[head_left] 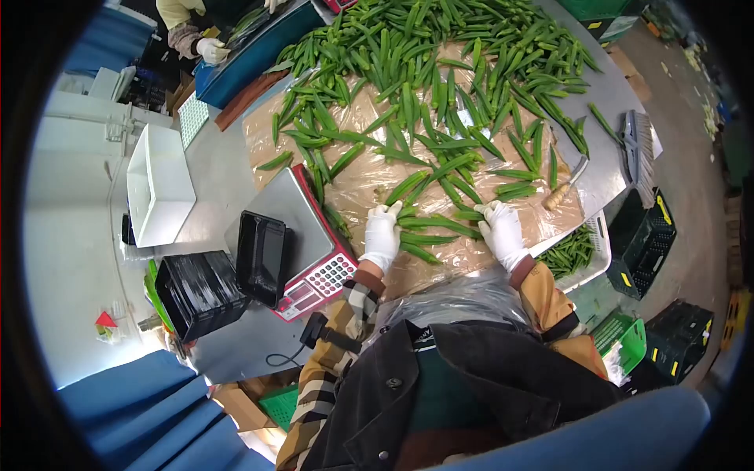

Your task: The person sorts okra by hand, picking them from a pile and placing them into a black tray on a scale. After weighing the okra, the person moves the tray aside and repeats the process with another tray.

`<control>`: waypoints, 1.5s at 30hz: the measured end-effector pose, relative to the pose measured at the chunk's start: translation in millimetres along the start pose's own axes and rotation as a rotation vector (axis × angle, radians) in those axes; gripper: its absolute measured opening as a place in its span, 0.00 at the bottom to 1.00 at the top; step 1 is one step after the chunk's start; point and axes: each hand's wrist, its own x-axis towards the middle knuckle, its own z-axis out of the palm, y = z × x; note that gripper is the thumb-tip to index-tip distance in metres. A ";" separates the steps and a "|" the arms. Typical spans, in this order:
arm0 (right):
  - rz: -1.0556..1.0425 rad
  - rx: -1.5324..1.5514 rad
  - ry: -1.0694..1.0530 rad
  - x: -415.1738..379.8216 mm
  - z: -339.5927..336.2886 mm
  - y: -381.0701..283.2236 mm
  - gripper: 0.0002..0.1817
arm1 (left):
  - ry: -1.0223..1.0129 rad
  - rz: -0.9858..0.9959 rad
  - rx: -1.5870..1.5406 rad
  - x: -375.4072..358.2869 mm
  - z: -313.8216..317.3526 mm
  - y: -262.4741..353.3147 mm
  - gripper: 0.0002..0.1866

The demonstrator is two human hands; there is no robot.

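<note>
Okra pods (pixel 436 222) lie side by side between my two hands, over plastic-covered brown cardboard (pixel 353 184). My left hand (pixel 382 237), in a white glove, has its fingers curled at the left ends of these pods. At their right ends my right hand (pixel 503 234), also gloved in white, closes thumb and fingers on the tips. Beyond my hands a large heap of okra (pixel 408 47) spreads across the table. Left of my left hand stands a red scale (pixel 310 279), with a black tray (pixel 263 255) on its metal plate.
Stacked black trays (pixel 203 292) and a white foam box (pixel 161 184) stand at the left. A knife with a wrapped handle (pixel 558 196), a brush (pixel 640 153) and a white basket of okra (pixel 601 243) are at the right. A co-worker's gloved hand (pixel 212 50) shows at top left.
</note>
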 end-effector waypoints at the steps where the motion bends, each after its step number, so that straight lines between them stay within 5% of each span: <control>1: 0.014 0.015 0.035 -0.6 -7.6 1.2 0.20 | -0.003 0.003 0.039 3.7 -1.4 -1.8 0.26; 5: 0.074 -0.039 0.062 -12.8 -22.8 6.4 0.17 | 0.151 -0.024 -0.056 5.0 -24.8 4.1 0.26; 12: 0.073 -0.345 -0.090 1.1 1.6 -7.9 0.15 | 0.029 0.229 -0.061 18.6 15.1 47.0 0.21; 16: 0.208 -0.116 -0.145 6.5 -6.9 4.1 0.18 | -0.058 0.189 0.209 37.3 16.3 39.4 0.19; 19: 0.207 0.198 -0.023 1.6 -30.5 5.9 0.18 | 0.024 0.161 0.043 34.2 -13.7 33.0 0.18; 20: 0.418 0.451 -0.117 0.7 -44.2 0.5 0.21 | 0.025 0.131 -0.022 31.8 -22.0 29.5 0.16; 23: 0.424 0.815 0.045 -11.8 -13.0 29.5 0.24 | -0.006 0.068 -0.066 21.1 -39.9 22.2 0.14; 24: 0.488 0.718 -0.075 -7.4 -31.8 21.6 0.26 | -0.002 0.059 -0.079 18.1 -38.0 20.1 0.14; 30: 0.422 0.743 -0.035 5.6 -11.0 -1.1 0.25 | 0.017 0.104 -0.057 12.3 -17.8 9.2 0.17; 33: 0.305 0.420 -0.160 15.5 -13.9 -36.9 0.23 | 0.218 -0.069 -0.063 10.5 -17.8 8.1 0.17; 37: 0.004 0.024 -0.245 20.3 14.6 -47.4 0.20 | 0.076 -0.365 0.178 3.8 -28.0 0.1 0.21; 45: 0.038 0.144 -0.195 32.9 -4.0 -60.5 0.21 | 0.096 -0.425 -0.021 0.0 -30.5 -15.0 0.28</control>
